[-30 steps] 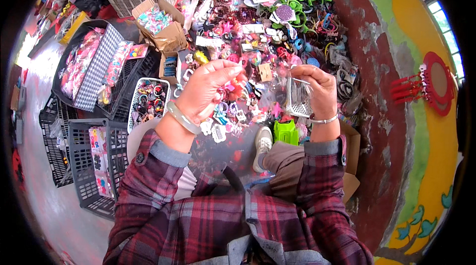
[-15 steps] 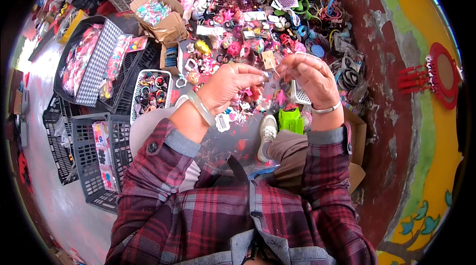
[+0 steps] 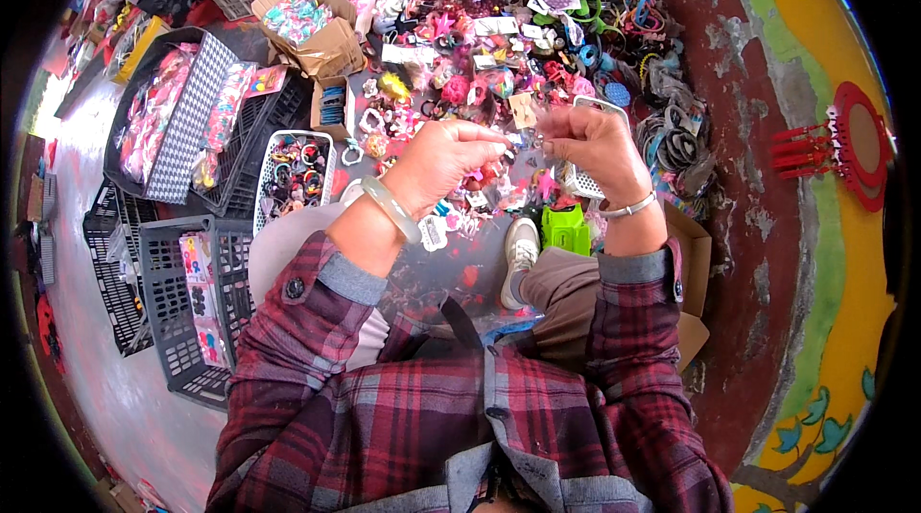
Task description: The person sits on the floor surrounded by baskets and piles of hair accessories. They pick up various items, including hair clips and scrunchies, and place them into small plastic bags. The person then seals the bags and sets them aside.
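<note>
My left hand [image 3: 443, 166], a pale bangle at its wrist, has thumb and fingertips pinched together. A tiny whitish bit shows at those tips, too small to name. Across a narrow gap, my right hand [image 3: 606, 160], with a silver bangle, is also closed in a pinch. Its fingertips are partly smeared by motion, and I cannot make out what they hold. Just beyond both hands is a small beige card [image 3: 523, 110]; whether it is held or lies on the pile, I cannot tell. Under the hands spreads a heap of hair accessories [image 3: 456, 91].
Left of me stand a white basket of hair ties [image 3: 259, 211], a grey plastic crate [image 3: 173, 340] and a black box [image 3: 120, 144] of packaged goods. A cardboard box [image 3: 336, 58] lies further off. A bright green object [image 3: 566, 230] sits beside my shoe [image 3: 520, 254].
My right hand has turned and lowered slightly, its fingers drawing together from a more spread pose. My left hand stays pinched in nearly the same place.
</note>
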A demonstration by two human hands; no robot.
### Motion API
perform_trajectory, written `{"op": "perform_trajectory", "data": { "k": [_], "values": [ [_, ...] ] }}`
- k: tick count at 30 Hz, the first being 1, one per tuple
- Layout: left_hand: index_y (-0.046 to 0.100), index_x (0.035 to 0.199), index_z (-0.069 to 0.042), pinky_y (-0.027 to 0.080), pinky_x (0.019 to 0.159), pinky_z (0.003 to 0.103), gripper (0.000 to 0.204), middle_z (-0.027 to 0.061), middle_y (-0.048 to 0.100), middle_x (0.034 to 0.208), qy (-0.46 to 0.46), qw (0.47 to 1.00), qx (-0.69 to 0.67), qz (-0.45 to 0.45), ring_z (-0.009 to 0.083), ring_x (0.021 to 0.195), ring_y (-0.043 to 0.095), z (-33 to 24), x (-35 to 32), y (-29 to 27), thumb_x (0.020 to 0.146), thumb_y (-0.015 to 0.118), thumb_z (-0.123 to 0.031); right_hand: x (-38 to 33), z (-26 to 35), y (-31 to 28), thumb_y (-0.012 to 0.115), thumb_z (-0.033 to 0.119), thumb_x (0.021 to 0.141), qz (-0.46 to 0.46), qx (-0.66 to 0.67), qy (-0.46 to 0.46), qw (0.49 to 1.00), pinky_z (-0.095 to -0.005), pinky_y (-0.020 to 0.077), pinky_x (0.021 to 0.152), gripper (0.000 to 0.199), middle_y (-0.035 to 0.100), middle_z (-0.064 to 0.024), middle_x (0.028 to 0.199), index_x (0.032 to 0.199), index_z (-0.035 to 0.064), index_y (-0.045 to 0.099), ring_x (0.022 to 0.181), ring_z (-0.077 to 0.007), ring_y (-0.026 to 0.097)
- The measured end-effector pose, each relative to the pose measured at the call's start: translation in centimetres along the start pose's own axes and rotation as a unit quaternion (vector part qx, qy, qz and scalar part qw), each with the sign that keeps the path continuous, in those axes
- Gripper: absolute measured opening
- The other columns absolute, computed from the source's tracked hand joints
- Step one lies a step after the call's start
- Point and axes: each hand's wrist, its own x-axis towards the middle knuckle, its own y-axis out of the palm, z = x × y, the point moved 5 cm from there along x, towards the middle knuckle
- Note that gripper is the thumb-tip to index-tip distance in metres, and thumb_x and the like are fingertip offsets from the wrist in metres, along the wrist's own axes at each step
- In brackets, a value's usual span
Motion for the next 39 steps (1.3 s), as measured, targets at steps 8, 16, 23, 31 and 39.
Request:
{"op": "perform_trajectory", "data": {
  "k": [8,16,23,31,39],
  "values": [
    [0.061,0.096,0.005,0.046,0.059,0.023,0.021,0.0076,0.062,0.079,0.013,1.000,0.028,-0.004,0.0111,0.065,0.057,1.3,0.6,-0.5,0.080,0.060,-0.009,-0.6,1.8,0.8,0.058,-0.001,0.064,-0.132,-0.312,-0.176,0.924,-0.0274,0.0453,0.058,0.015,0.058,-0.0108,0.069,0.079,0.0030,0.062,0.063,-0.0195,0.058],
    [0.060,0.098,0.005,0.045,0.065,0.023,0.022,0.0083,0.063,0.086,0.046,0.997,-0.007,-0.057,0.0111,0.071,0.057,0.8,0.5,-0.6,0.080,0.059,-0.007,-0.4,2.0,1.5,0.059,-0.001,0.064,-0.091,-0.169,-0.128,0.973,-0.0271,0.0445,0.057,0.009,0.056,-0.0075,0.068,0.073,0.0011,0.058,0.063,-0.0180,0.056],
    [0.060,0.099,0.004,0.046,0.066,0.022,0.022,0.0086,0.063,0.087,0.020,0.999,-0.035,-0.036,0.0111,0.073,0.057,0.8,0.4,-0.5,0.080,0.059,-0.007,-0.6,2.5,1.5,0.064,0.003,0.065,-0.088,-0.212,-0.171,0.958,-0.0296,0.0447,0.065,0.014,0.056,-0.0081,0.074,0.078,0.0044,0.065,0.073,-0.0196,0.056],
    [0.060,0.100,0.004,0.046,0.066,0.022,0.022,0.0079,0.062,0.086,0.049,0.998,0.021,-0.044,0.0111,0.071,0.058,1.1,0.5,-0.6,0.081,0.058,-0.007,-0.7,3.3,2.1,0.062,0.009,0.069,-0.088,-0.346,-0.277,0.892,-0.0352,0.0453,0.067,0.014,0.061,-0.0111,0.076,0.082,0.0056,0.066,0.075,-0.0275,0.057],
    [0.059,0.102,0.004,0.046,0.063,0.023,0.023,0.0071,0.062,0.084,0.045,0.998,0.037,-0.027,0.0111,0.069,0.058,2.0,0.9,-0.5,0.082,0.057,-0.008,-0.5,0.9,2.1,0.055,0.009,0.075,-0.030,-0.242,-0.132,0.961,-0.0366,0.0464,0.061,0.017,0.061,-0.0154,0.076,0.087,0.0031,0.064,0.067,-0.0320,0.059]
  ]
}}
